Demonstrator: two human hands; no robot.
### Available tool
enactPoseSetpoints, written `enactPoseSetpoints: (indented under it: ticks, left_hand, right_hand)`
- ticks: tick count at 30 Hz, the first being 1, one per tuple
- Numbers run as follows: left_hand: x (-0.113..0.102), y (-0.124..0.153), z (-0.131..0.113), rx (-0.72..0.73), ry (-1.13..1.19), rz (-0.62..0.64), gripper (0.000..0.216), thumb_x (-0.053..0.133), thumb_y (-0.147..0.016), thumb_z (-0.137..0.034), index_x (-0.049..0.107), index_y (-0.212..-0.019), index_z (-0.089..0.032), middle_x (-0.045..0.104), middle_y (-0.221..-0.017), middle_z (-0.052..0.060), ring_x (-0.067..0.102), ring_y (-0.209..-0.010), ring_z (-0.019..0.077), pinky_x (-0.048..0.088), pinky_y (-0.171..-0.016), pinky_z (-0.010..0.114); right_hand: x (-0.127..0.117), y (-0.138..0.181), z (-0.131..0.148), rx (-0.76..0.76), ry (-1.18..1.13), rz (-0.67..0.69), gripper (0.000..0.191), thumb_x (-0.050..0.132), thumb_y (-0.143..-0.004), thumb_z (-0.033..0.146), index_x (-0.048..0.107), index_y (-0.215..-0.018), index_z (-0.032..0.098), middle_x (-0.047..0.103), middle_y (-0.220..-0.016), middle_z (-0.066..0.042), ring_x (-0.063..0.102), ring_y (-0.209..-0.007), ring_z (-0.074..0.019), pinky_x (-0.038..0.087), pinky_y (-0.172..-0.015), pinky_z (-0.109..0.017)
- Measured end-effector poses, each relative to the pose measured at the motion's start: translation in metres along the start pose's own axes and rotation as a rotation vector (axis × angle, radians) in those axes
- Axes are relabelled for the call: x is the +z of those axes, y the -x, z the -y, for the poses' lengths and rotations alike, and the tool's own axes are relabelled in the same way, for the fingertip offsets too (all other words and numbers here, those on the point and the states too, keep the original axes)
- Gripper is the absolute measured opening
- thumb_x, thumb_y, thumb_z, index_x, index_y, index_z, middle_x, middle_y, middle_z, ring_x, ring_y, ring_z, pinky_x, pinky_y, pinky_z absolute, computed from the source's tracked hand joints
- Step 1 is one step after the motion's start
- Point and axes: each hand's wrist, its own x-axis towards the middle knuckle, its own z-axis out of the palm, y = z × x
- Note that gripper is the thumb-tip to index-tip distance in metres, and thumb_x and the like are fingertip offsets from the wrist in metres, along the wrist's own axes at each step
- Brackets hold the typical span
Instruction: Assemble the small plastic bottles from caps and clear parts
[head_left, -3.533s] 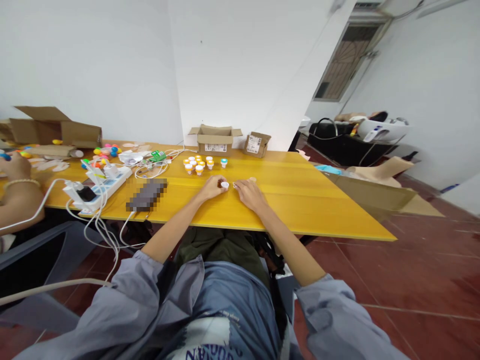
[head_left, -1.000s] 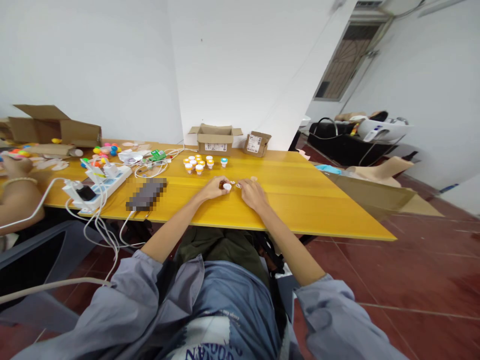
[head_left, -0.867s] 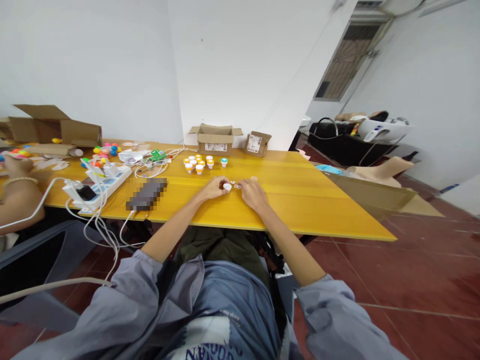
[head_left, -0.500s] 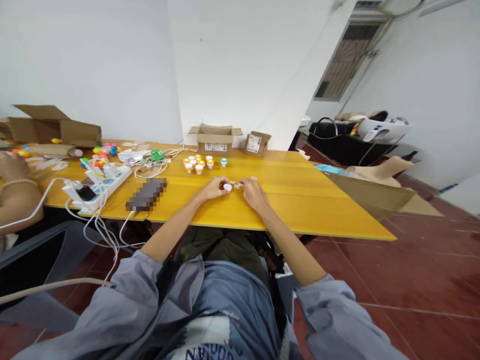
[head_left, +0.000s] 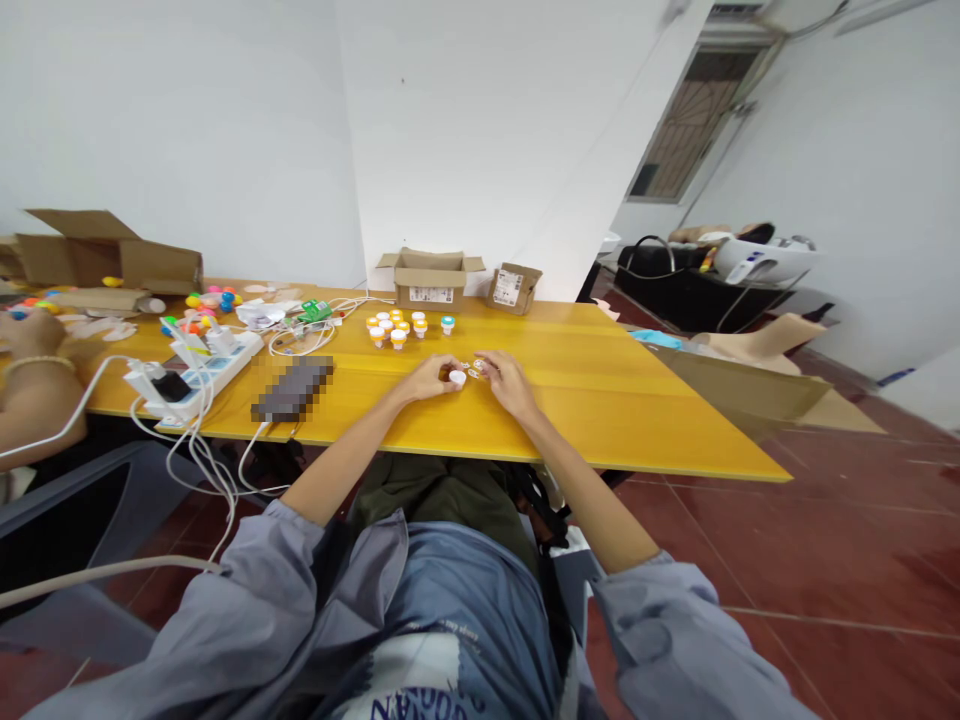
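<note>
My left hand [head_left: 429,379] is closed around a small white round cup-like piece [head_left: 457,378], its pale open side facing up toward me. My right hand [head_left: 507,381] curls just across from it, thumb and fingertips pinched at a small white piece [head_left: 478,365]. Between the two hands a few tiny white pieces [head_left: 472,373] lie on the yellow table; they are too small to name. Farther back stands a cluster of small white containers with orange rims [head_left: 399,338], and beside them one with a teal rim [head_left: 448,325].
An open cardboard box [head_left: 431,280] and a smaller carton [head_left: 514,288] stand by the wall. Left of me are a dark blurred-out device [head_left: 294,389], a power strip [head_left: 217,375] with white cables, and coloured balls [head_left: 217,298]. Another person's arm [head_left: 37,390] rests at far left.
My right fingers have shifted slightly and now have a small white piece at their tips. The white cup in my left hand has tilted a little. The other person's hand at left has moved.
</note>
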Motion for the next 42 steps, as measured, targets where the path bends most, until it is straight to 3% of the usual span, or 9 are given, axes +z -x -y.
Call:
enactPoseSetpoints:
  ticks: [11, 18, 24, 32, 42]
  left_hand:
    - [0.001, 0.0, 0.001, 0.017, 0.033, 0.024, 0.03, 0.076, -0.066, -0.025, 0.07, -0.094, -0.017, 0.074, -0.1, 0.006, 0.066, -0.097, 0.022, 0.051, -0.095, 0.038]
    - [0.001, 0.0, 0.001, 0.004, -0.023, -0.009, 0.026, 0.073, -0.069, -0.02, 0.07, -0.095, -0.019, 0.074, -0.101, 0.005, 0.066, -0.1, 0.0221, 0.05, -0.096, 0.037]
    - [0.001, 0.002, -0.003, -0.013, -0.124, -0.062, 0.028, 0.071, -0.069, -0.02, 0.069, -0.097, -0.021, 0.072, -0.103, 0.004, 0.062, -0.106, 0.0249, 0.046, -0.102, 0.04]
    - [0.009, 0.004, -0.019, -0.033, -0.337, -0.106, 0.022, 0.068, -0.078, -0.027, 0.069, -0.1, -0.024, 0.068, -0.104, 0.005, 0.056, -0.113, 0.0285, 0.04, -0.104, 0.044]
    - [0.028, -0.004, -0.034, -0.051, -0.63, -0.136, 0.019, 0.063, -0.086, -0.031, 0.07, -0.103, -0.025, 0.059, -0.113, 0.009, 0.047, -0.117, 0.0302, 0.036, -0.102, 0.047]
  right_hand:
    - [-0.005, -0.004, 0.006, 0.094, -0.108, 0.002, 0.026, 0.046, -0.091, 0.024, 0.071, -0.085, 0.023, 0.074, -0.091, -0.007, 0.065, -0.089, -0.0235, 0.05, -0.086, -0.038]
    - [-0.001, -0.004, 0.003, 0.213, -0.301, -0.07, 0.022, 0.048, -0.088, 0.033, 0.065, -0.079, 0.022, 0.07, -0.077, -0.003, 0.063, -0.075, -0.02, 0.053, -0.074, -0.033]
    - [0.001, -0.004, 0.002, 0.287, -0.349, -0.081, 0.017, 0.052, -0.084, 0.034, 0.064, -0.08, 0.022, 0.071, -0.078, -0.003, 0.061, -0.062, -0.018, 0.053, -0.064, -0.032]
    - [0.004, -0.005, -0.004, 0.29, -0.373, -0.077, 0.012, 0.055, -0.082, 0.03, 0.063, -0.081, 0.022, 0.073, -0.081, -0.004, 0.066, -0.073, -0.0195, 0.056, -0.073, -0.035]
    - [0.006, -0.005, -0.008, 0.368, -0.531, -0.055, 0.003, 0.061, -0.075, 0.024, 0.062, -0.077, 0.022, 0.071, -0.077, -0.002, 0.066, -0.067, -0.0181, 0.058, -0.07, -0.033]
